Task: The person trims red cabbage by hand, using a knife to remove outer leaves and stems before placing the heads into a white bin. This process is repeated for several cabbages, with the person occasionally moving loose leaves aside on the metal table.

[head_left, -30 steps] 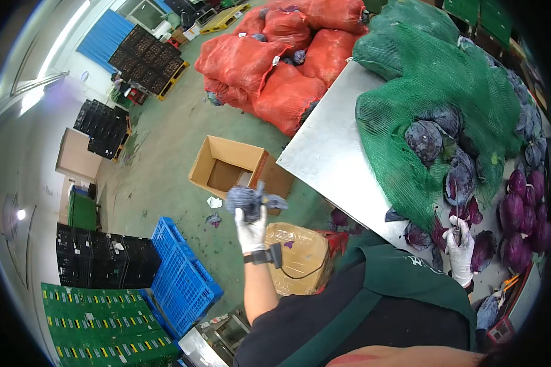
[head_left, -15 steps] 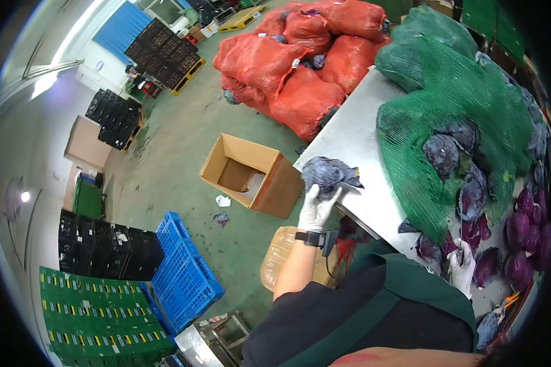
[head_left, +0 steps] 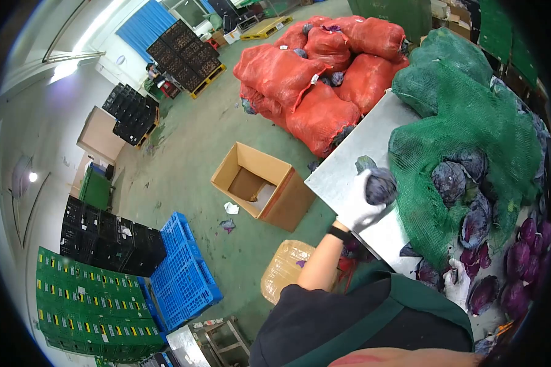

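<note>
My left hand [head_left: 356, 205], in a white glove, is closed on a red cabbage [head_left: 381, 186] above the metal table [head_left: 343, 177]. A loose outer leaf [head_left: 365, 163] sticks up beside the fingers. At the table's near right, my gloved right hand [head_left: 457, 286] is closed on a small knife [head_left: 452, 269], whose blade hardly shows now. Around that hand lie loose purple leaves [head_left: 485, 293] and several trimmed cabbages [head_left: 517, 263]. Ahead of it, a green mesh sack [head_left: 419, 159] lies open with untrimmed cabbages [head_left: 449, 182] at its mouth.
Red mesh sacks [head_left: 324, 116] are heaped beyond the table. On the floor to the left stand an open cardboard box [head_left: 281, 196], a taped carton [head_left: 284, 269] and a blue pallet [head_left: 180, 275]. Green crates [head_left: 92, 306] and black crates [head_left: 110, 241] are stacked farther left.
My left hand has moved right with the cabbage, from the table's left edge to over the metal top, and turned it. My right hand stays near the same spot. The view has shifted slightly.
</note>
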### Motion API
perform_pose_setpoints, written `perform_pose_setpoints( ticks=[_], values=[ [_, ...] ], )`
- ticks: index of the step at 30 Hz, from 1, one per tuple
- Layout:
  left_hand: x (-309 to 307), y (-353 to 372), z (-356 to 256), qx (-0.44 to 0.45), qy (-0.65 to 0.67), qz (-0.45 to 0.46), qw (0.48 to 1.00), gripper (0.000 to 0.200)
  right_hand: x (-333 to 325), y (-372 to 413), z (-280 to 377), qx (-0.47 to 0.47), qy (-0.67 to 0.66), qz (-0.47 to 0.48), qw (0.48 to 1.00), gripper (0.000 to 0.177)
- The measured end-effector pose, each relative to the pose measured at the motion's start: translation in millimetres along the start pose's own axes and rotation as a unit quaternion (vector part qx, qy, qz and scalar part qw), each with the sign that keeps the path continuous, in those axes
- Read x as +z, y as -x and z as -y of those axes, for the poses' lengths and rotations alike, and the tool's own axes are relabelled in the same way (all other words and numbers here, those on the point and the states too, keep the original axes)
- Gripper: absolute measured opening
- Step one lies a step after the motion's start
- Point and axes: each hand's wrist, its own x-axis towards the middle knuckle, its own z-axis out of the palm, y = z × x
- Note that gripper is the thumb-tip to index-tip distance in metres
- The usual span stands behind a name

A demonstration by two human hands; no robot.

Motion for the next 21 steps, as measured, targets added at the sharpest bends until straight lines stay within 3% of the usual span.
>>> perform_pose_setpoints(
  ticks=[2,3,4,7,8,9,10,12,14,16,17,18,20,21],
  values=[
    [11.5,-15.6,-35.0,-0.065,-0.162,0.152,0.973,0.092,2.2,3.5,-10.4,0.024,-0.060,-0.015,0.998,0.037],
    [19.0,-14.2,-39.8,0.031,-0.163,0.116,0.979,0.084,3.5,2.3,-12.9,0.050,-0.115,-0.029,0.992,0.036],
    [26.6,-14.0,-56.8,0.029,-0.250,0.097,0.963,0.077,1.7,1.4,-12.1,0.051,-0.116,-0.031,0.991,0.036],
    [29.4,-25.5,-69.6,0.010,-0.215,0.148,0.965,0.074,-9.6,4.2,22.1,0.043,0.035,-0.007,0.998,0.035],
    [35.1,-25.5,-61.6,0.040,-0.204,0.110,0.972,0.072,-5.9,5.1,30.2,-0.070,0.054,-0.080,0.993,0.030],
    [30.2,-29.4,-67.2,0.044,-0.207,0.126,0.969,0.071,-8.7,7.9,32.8,-0.035,0.052,-0.086,0.994,0.028],
    [30.7,-29.2,-71.3,0.060,-0.201,0.121,0.970,0.074,-11.7,9.0,37.2,-0.061,0.055,-0.105,0.991,0.027],
    [41.5,-22.1,-37.4,0.127,-0.257,0.071,0.956,0.090,-17.3,16.2,42.7,-0.021,0.065,-0.133,0.989,0.030],
    [32.6,-21.4,-47.0,0.117,-0.249,0.101,0.956,0.097,-15.4,25.5,26.6,-0.034,0.025,-0.173,0.984,0.034],
    [24.9,-20.6,-61.9,0.129,-0.225,0.129,0.957,0.100,-30.1,36.7,52.1,0.079,-0.021,-0.149,0.985,0.041],
    [27.7,-19.2,-67.3,0.125,-0.216,0.109,0.962,0.099,-19.7,44.8,30.6,0.047,-0.026,-0.204,0.977,0.042],
    [31.9,-19.9,-85.2,0.150,-0.179,0.105,0.967,0.092,-22.5,53.2,33.6,0.107,-0.070,-0.206,0.970,0.041],
    [59.5,-17.2,-141.5,0.155,-0.115,0.114,0.975,0.077,-14.4,67.5,13.3,0.103,-0.023,-0.266,0.958,0.040],
    [78.2,-18.2,-156.0,0.212,-0.096,0.159,0.959,0.070,-15.5,77.5,9.5,0.122,-0.014,-0.268,0.956,0.039]
  ],
)
